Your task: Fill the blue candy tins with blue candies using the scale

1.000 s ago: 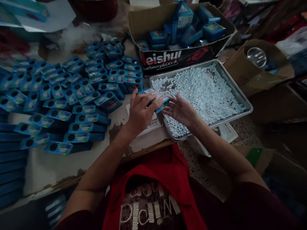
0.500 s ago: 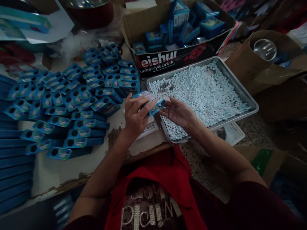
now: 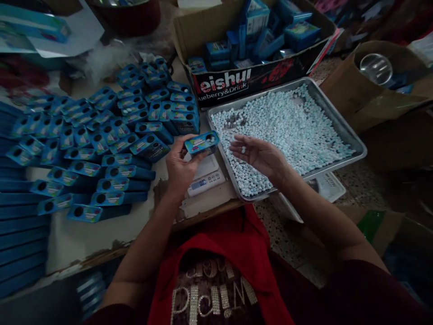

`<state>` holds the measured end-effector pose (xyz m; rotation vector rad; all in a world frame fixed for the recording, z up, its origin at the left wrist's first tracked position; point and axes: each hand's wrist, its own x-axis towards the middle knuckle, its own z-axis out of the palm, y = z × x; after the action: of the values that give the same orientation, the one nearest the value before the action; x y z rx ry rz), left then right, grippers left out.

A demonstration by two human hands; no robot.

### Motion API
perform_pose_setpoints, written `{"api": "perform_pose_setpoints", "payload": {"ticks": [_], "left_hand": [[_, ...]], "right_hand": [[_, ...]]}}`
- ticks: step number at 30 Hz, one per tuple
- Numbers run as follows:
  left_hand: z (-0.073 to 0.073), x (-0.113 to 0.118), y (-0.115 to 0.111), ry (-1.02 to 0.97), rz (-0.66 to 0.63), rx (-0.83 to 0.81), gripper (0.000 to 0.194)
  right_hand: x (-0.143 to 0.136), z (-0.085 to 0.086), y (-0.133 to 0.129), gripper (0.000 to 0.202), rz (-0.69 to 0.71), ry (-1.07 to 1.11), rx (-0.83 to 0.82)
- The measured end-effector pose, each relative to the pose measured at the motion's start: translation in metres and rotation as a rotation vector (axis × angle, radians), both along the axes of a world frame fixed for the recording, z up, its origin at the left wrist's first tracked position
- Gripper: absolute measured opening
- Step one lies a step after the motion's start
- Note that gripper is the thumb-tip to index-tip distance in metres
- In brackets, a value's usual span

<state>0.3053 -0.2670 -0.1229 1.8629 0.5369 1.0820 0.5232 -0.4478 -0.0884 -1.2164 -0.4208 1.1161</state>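
My left hand [image 3: 181,164] is closed around a small blue box [image 3: 198,143], above a white digital scale [image 3: 208,182]. The box's top end faces me, and pale pellets show in its round hole at the right. Over the left part of a metal tray [image 3: 248,197] my right hand [image 3: 262,158] is palm up, fingers loosely stretched and apart from the box. One pale pellet [image 3: 243,149] shows at its fingers; whether it lies on them I cannot tell for sure. White and light-blue pellets [image 3: 287,126] cover most of the tray.
Many blue boxes [image 3: 115,173] with round holes stand in rows on the table's left side. Behind the tray, a cardboard carton [image 3: 233,85] holds more blue boxes. A brown carton [image 3: 352,90] with a clear round container [image 3: 376,69] is at right.
The blue box was tipped toward my right hand; it has turned back and moved left, its holed end now facing me. My right hand has drawn slightly right, and the scale's display has come into view.
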Motion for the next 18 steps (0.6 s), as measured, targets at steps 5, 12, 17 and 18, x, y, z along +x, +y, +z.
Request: {"api": "perform_pose_setpoints", "payload": {"ticks": [5, 12, 17, 18], "left_hand": [[-0.018, -0.028, 0.013, -0.024, -0.015, -0.214, 0.059], [-0.03, -0.045, 0.017, 0.024, -0.104, -0.198, 0.093], [-0.01, -0.061, 0.029, 0.049, -0.045, -0.094, 0.083], [-0.004, -0.065, 0.032, 0.037, -0.022, -0.064, 0.077]], "right_hand": [[0.041, -0.008, -0.017, 0.04, -0.148, -1.131, -0.159], [0.053, -0.014, -0.069, 0.051, 0.346, -1.522, -0.624], [0.033, -0.027, -0.057, 0.054, 0.435, -1.767, -0.763], [0.03, -0.028, -0.049, 0.047, 0.458, -1.762, -0.743]]}}
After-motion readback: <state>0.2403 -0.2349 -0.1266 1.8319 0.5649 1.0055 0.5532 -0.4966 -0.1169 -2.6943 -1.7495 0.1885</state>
